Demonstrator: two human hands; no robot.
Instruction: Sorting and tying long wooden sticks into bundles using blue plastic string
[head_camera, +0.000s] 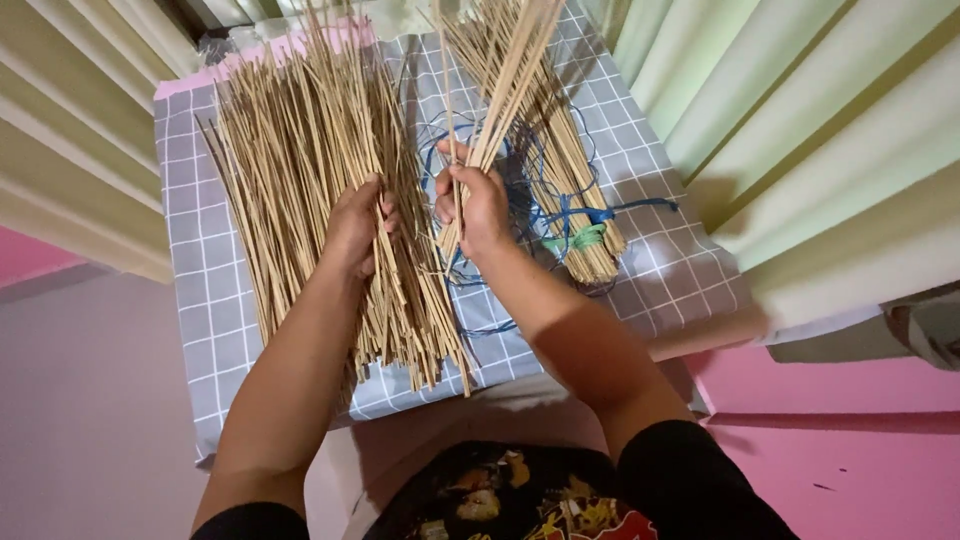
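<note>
Pale pleated curtains hem a grid-patterned tabletop (190, 260) heaped with loose thin sticks (300, 180). Right hand (478, 205) is closed around a small bunch of sticks (505, 90), their long axis rising away from the person; left hand (358, 228) rests curled on the loose heap directly leftward (clearly nearer it). A tied bundle (580, 215) lies rightward.

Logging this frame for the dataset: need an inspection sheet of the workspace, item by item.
Surface: grey checked cloth over a small table.
Job's things: loose pile of thin tan sticks; tied stick bundle.
Clutter: blue string, green tie.
Hands: left hand rests on the pile; right hand grips a few raised sticks.
Cables: nothing seen.
Surroundings: pale green curtains, pink floor.
</note>
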